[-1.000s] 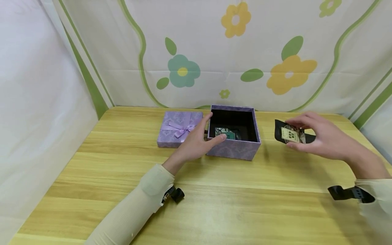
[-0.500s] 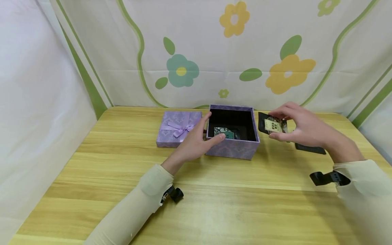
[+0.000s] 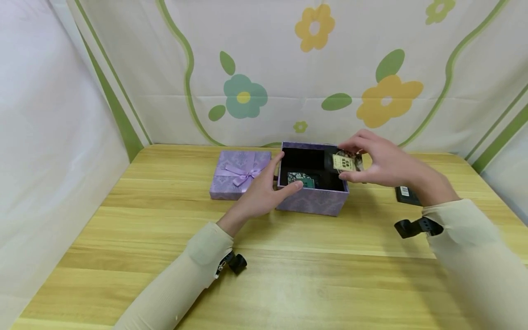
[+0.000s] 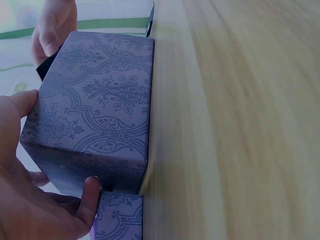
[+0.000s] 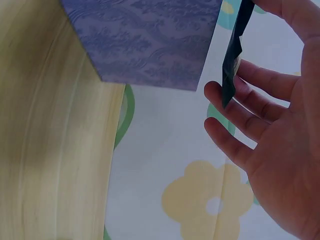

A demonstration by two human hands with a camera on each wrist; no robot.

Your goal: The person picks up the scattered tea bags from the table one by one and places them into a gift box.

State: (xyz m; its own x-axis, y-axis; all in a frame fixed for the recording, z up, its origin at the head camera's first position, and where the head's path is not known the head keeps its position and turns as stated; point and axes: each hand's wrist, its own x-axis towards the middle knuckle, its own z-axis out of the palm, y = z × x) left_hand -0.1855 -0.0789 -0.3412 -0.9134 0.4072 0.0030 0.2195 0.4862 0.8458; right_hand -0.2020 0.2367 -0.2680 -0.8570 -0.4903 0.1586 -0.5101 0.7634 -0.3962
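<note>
My left hand [image 3: 264, 190] holds the open purple gift box [image 3: 312, 202] by its left side, thumb on the front rim and a fingertip near the back left corner. Between the thumb and fingers of my right hand [image 3: 385, 160] is a black packet [image 3: 344, 163] with a cream label, tilted over the box's right rim. The right wrist view shows that packet [image 5: 231, 65] edge-on, beside the patterned box wall [image 5: 145, 45]. Inside the box lies another packet [image 3: 303, 178] with a green label, partly covered by my left thumb.
Left of the box is its purple lid [image 3: 235, 176] with a ribbon bow, partly behind my left hand. A dark packet [image 3: 406, 195] with a white barcode label lies on the wooden table [image 3: 309, 275], partly under my right wrist. A flowered cloth [image 3: 280, 68] hangs behind.
My right hand has carried the black packet leftward from the right of the table to over the box's right rim. The dark packet on the table has come into view. My left hand has stayed put.
</note>
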